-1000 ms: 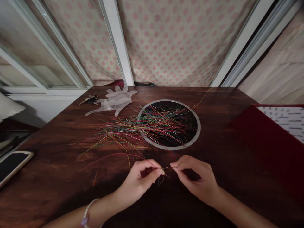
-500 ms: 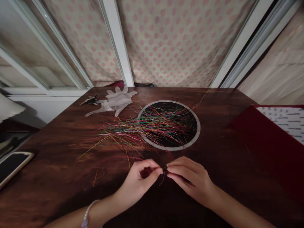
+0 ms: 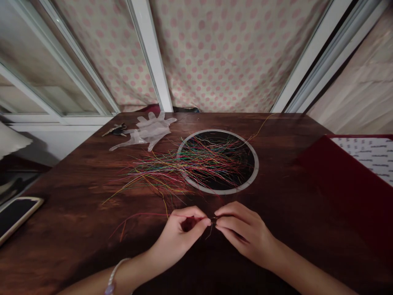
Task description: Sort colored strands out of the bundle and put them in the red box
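Note:
My left hand [image 3: 186, 230] pinches the end of a thin red wire [image 3: 141, 214], which trails out to the left over the table. Close beside it, my right hand [image 3: 245, 229] has its fingers pressed together on a small dark piece [image 3: 213, 220] between the two hands; what it is cannot be made out. A short thin strand hangs below the fingertips. Beyond my hands, a pile of coloured wires [image 3: 184, 164] lies partly on a round black plate with a pale rim [image 3: 256, 164] and partly on the wood.
A clear plastic glove [image 3: 153, 130] and keys [image 3: 118, 130] lie at the back left of the wooden table [image 3: 285, 172]. A phone [image 3: 18, 215] is at the left edge, a dark red folder [image 3: 344, 180] at the right. An orange wire piece [image 3: 123, 230] lies front left.
The red wire's trailing part has swung lower and now curves down near the orange piece. My right hand has shifted very slightly; both hands stay pinched together.

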Demonstrator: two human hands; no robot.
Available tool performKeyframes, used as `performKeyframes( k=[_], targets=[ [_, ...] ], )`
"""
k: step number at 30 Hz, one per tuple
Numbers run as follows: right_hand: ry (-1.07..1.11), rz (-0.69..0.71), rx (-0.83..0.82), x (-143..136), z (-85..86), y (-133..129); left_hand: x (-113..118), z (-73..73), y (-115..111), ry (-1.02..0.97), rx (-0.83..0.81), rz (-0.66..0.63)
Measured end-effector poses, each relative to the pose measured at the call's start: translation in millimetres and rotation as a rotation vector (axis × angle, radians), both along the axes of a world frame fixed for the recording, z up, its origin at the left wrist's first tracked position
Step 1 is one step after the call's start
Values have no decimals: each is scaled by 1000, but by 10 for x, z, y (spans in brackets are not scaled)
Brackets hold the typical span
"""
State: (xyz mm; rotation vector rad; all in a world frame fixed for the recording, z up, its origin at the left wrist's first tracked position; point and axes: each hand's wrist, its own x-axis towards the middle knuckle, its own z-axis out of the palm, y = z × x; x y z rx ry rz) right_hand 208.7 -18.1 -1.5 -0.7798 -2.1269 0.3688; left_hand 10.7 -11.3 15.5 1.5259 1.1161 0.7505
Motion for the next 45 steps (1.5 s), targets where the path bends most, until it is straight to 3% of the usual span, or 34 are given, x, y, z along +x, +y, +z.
performKeyframes(
  k=[12, 19, 28, 34, 38, 45],
  targets=[
    [216, -71, -231, -48, 45, -14, 17, -17, -12, 15, -8, 12],
    [240, -63, -358, -60, 56, 12, -24, 21, -15, 59, 57, -168],
    [202, -9, -458, -65, 88, 8, -19, 42, -67, 107, 23, -204],
    [189, -14, -484, -75, 92, -15, -44, 66, -86, 127, 32, -331],
    [183, -6, -498, -78, 87, -17, -36, 39, -106, 111, -136, -386],
    [192, 38, -452, -84, 109, -32, -29, 61, -80, 31, -458, -342]
  ],
)
